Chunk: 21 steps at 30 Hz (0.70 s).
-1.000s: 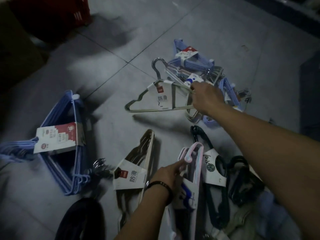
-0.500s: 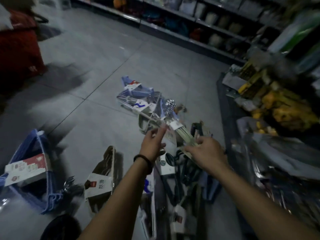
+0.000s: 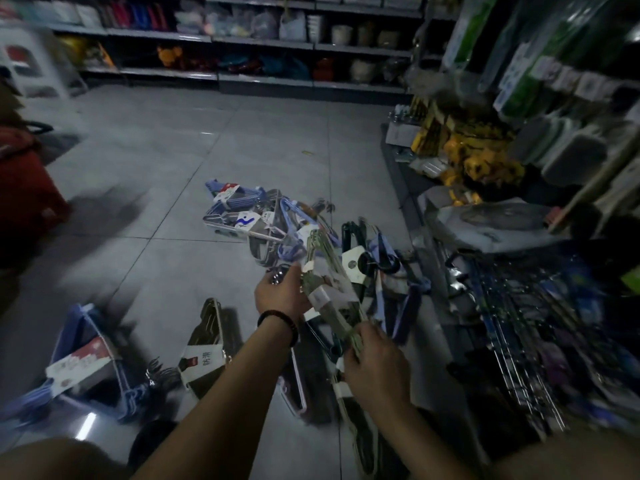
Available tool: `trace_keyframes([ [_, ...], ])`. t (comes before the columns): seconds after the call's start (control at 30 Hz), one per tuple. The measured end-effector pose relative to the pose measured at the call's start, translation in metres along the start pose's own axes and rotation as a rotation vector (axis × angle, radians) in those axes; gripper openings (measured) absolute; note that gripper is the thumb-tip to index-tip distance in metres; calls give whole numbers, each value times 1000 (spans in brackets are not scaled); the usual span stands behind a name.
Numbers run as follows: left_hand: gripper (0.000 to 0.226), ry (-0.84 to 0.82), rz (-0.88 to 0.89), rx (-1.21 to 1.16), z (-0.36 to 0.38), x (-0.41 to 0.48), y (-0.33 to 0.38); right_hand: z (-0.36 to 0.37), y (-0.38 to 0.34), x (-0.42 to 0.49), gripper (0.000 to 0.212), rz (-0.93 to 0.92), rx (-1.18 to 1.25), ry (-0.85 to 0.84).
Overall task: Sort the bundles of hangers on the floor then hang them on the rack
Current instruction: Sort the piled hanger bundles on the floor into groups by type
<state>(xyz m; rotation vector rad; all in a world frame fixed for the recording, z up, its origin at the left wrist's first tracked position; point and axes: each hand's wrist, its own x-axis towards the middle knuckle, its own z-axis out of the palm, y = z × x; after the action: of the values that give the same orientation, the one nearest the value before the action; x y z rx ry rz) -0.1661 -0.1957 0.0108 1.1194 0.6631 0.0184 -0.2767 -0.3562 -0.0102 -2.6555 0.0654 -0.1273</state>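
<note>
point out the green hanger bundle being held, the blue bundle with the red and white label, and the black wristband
green wire hanger bundle (image 3: 332, 306), head view, middle wires
blue plastic hanger bundle (image 3: 74, 327), head view, upper frame
black wristband (image 3: 278, 320), head view, band on left wrist

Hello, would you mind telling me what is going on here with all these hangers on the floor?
A person is sorting bundled hangers on a shop floor. Both hands hold one pale green bundle lifted off the floor: the left hand near its hooks, the right hand lower down. A mixed pile lies ahead, a blue bundle and a dark bundle lie apart on the left. Wire racks stand on the right; nothing from the floor looks hung yet.
</note>
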Motion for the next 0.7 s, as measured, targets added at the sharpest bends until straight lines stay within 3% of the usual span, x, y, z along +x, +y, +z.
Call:
trace_keyframes([
  [0.1,25,-20,-58,-28,-9,-5,-24,5,26,-13,25,122,256,-20],
  [0.17,32,-52,-101,-36,-20,-5,-41,21,51,-10,44,321,287,43],
  [0.23,38,-133,-155,-49,-26,-5,-55,34,72,-2,60,505,314,-26],
  [0.33,37,-188,-235,-1,-24,-4,-73,43,85,4,31,695,609,-287],
  [0.43,37,-318,-296,83,-17,6,-90,56,96,1,20,684,581,-259],
  [0.5,34,-314,-267,335,-11,20,-103,64,103,0,22,715,564,-187],
  [0.63,33,-234,-27,1116,6,48,-123,81,124,9,27,796,567,-134],
  [0.7,32,-245,-2,1279,9,66,-135,101,129,16,28,799,535,-129],
])
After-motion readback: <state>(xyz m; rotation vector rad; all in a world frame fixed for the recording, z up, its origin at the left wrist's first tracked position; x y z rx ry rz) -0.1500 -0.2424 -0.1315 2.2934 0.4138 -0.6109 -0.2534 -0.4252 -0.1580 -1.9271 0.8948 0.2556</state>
